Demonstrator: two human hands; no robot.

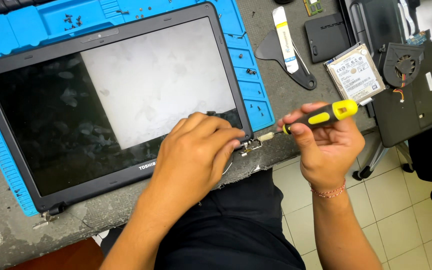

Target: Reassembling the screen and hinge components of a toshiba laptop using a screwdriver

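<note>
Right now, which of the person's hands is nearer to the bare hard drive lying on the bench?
The right hand. It holds the yellow-and-black screwdriver just below the hard drive. The left hand rests farther off on the laptop screen panel's lower right corner, by the metal hinge.

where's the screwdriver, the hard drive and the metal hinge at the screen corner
screwdriver (321,117), head view, on its black and yellow handle
hard drive (356,74), head view, on its labelled top face
metal hinge (252,146), head view, on the bracket by the screen corner
</note>
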